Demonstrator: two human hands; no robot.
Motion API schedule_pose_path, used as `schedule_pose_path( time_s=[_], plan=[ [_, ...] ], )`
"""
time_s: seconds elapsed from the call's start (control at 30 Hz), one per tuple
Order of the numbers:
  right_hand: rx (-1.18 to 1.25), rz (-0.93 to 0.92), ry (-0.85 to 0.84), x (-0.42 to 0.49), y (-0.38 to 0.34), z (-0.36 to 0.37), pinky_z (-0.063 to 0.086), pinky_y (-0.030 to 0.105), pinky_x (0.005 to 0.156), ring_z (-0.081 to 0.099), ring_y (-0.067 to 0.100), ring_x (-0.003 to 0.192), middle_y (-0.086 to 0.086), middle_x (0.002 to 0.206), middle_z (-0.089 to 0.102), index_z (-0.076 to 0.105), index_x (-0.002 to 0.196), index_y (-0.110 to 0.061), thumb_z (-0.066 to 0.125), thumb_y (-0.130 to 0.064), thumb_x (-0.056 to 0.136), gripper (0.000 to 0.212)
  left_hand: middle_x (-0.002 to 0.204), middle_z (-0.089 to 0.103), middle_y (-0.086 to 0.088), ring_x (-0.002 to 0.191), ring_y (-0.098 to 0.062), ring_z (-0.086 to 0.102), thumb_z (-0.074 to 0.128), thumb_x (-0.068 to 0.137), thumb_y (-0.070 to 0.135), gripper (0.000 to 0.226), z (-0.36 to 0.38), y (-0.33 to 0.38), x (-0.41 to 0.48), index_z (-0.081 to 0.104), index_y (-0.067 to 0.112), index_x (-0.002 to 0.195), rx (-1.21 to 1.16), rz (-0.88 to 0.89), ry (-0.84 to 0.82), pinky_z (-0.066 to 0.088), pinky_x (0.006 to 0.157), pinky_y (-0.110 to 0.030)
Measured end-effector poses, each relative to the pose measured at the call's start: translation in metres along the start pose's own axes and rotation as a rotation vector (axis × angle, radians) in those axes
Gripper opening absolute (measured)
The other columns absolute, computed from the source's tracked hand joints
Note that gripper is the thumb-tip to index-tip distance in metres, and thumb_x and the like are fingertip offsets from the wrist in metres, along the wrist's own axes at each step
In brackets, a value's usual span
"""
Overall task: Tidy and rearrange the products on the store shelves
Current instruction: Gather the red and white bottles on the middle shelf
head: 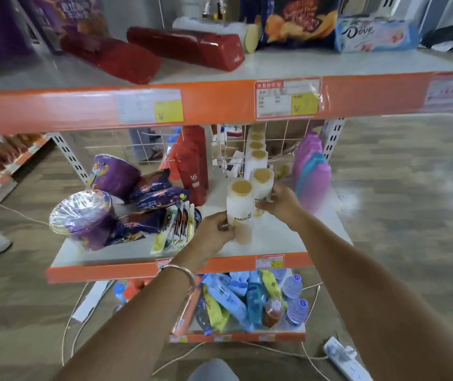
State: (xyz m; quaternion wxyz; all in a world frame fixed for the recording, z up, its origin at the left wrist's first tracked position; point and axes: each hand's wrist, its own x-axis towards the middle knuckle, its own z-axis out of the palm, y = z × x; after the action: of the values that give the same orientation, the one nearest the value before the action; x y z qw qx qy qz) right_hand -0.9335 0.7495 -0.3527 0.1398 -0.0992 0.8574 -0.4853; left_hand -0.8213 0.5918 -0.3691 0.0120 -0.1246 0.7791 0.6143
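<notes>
Both hands are on the white gold-capped shampoo, right of centre on the middle shelf (288,237). The left hand (214,228) grips the front bottle (239,207) low on its left side, fingers curled round it. That bottle stands upright near the shelf's front edge. The right hand (281,202) holds the second bottle (262,185) from the right. It's just behind the front one and looks to be touching it. More of the same in a row (258,158) run back toward the wire grid (283,133). There's a bangle (178,273) on the left wrist.

Same shelf: pink bottles (313,171) at the right end, and a red pouch (192,160) upright just left of the row. Two purple cups (82,215) lie tipped over on the left with dark snack bags (159,198) beside them. Some sachets (176,226) stand right next to the left hand.

The top shelf (302,64) has two red packs (192,48) lying flat, a chips bag (299,17) and a Dove pack (373,34). The bottom shelf (233,338) is a jumble of tubes and water bottles (296,309). A power strip (346,358) lies on the floor, lower right.
</notes>
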Motion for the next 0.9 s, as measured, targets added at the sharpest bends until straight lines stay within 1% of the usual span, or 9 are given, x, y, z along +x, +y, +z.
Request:
schedule_pose_path(
  time_s=[0.1,0.17,0.23,0.33,0.47,0.57,0.7,0.8,0.9],
  plan=[
    [-0.047,0.019,0.012,0.018,0.008,0.004,0.048,0.038,0.087,0.061,0.028,0.103,0.012,0.11,0.067,0.059,0.111,-0.003,0.076,-0.008,0.072,0.043,0.103,0.071,0.002,0.093,-0.009,0.066,0.074,0.077,0.009,0.035,0.005,-0.005,0.008,0.066,0.008,0.111,-0.008,-0.006,-0.05,0.052,0.076,-0.012],
    [-0.081,0.019,0.028,0.033,0.014,0.006,0.049,0.04,0.087,0.062,0.031,0.102,0.014,0.107,0.067,0.06,0.107,-0.003,0.076,-0.012,0.072,0.039,0.11,0.07,-0.002,0.098,-0.014,0.066,0.076,0.075,0.011,0.039,0.008,-0.008,0.016,0.066,0.009,0.113,0.002,0.0,-0.06,0.052,0.084,-0.02],
    [-0.102,0.025,0.043,0.042,0.015,0.006,0.05,0.039,0.085,0.061,0.031,0.099,0.015,0.105,0.067,0.06,0.103,-0.002,0.075,-0.014,0.072,0.037,0.111,0.069,-0.006,0.099,-0.017,0.065,0.075,0.075,0.008,0.04,0.012,-0.009,0.024,0.064,0.007,0.113,-0.021,0.004,-0.055,0.052,0.086,-0.021],
    [-0.121,0.027,0.055,0.053,0.019,0.006,0.047,0.035,0.08,0.059,0.026,0.095,0.01,0.102,0.066,0.06,0.104,-0.004,0.073,-0.013,0.073,0.034,0.108,0.069,-0.007,0.096,-0.015,0.065,0.074,0.076,0.006,0.038,0.016,-0.012,0.034,0.064,0.007,0.113,-0.077,0.004,-0.063,0.052,0.08,-0.016],
    [-0.113,0.035,0.053,0.061,0.022,0.007,0.049,0.033,0.086,0.058,0.022,0.098,0.006,0.108,0.064,0.057,0.114,-0.008,0.069,-0.011,0.077,0.038,0.108,0.069,-0.007,0.098,-0.018,0.066,0.075,0.075,0.007,0.041,0.018,-0.019,0.041,0.064,0.007,0.114,-0.091,-0.028,-0.081,0.052,0.087,-0.022],
    [-0.075,0.058,0.059,0.065,0.027,0.007,0.051,0.042,0.094,0.061,0.024,0.104,0.004,0.115,0.065,0.052,0.122,-0.013,0.074,-0.016,0.072,0.055,0.11,0.069,-0.009,0.097,-0.017,0.065,0.074,0.076,0.005,0.041,0.02,-0.024,0.045,0.063,0.005,0.115,-0.1,-0.043,-0.077,0.05,0.084,-0.019],
    [0.03,0.084,0.077,0.069,0.029,0.003,0.049,0.045,0.098,0.057,0.021,0.114,0.001,0.126,0.058,0.031,0.14,-0.02,0.081,-0.016,0.067,0.088,0.112,0.068,-0.009,0.097,-0.017,0.064,0.074,0.076,0.006,0.044,0.027,-0.025,0.049,0.062,0.006,0.118,-0.09,-0.066,-0.066,0.049,0.085,-0.021],
    [0.043,0.141,0.052,0.066,0.027,-0.003,0.051,0.037,0.091,0.051,0.018,0.112,0.0,0.124,0.049,0.022,0.144,-0.025,0.079,-0.011,0.07,0.094,0.112,0.068,-0.009,0.098,-0.018,0.063,0.075,0.075,0.007,0.046,0.038,-0.02,0.05,0.061,0.007,0.12,-0.081,-0.072,-0.07,0.046,0.09,-0.025],
    [-0.073,0.114,0.005,0.058,0.037,-0.005,0.051,0.022,0.07,0.053,0.024,0.113,0.004,0.127,0.05,0.036,0.137,-0.018,0.074,-0.005,0.071,0.077,0.113,0.068,-0.011,0.099,-0.02,0.064,0.075,0.075,0.007,0.044,0.046,-0.016,0.054,0.063,0.006,0.118,-0.073,-0.051,-0.083,0.047,0.089,-0.025]
  ],
)
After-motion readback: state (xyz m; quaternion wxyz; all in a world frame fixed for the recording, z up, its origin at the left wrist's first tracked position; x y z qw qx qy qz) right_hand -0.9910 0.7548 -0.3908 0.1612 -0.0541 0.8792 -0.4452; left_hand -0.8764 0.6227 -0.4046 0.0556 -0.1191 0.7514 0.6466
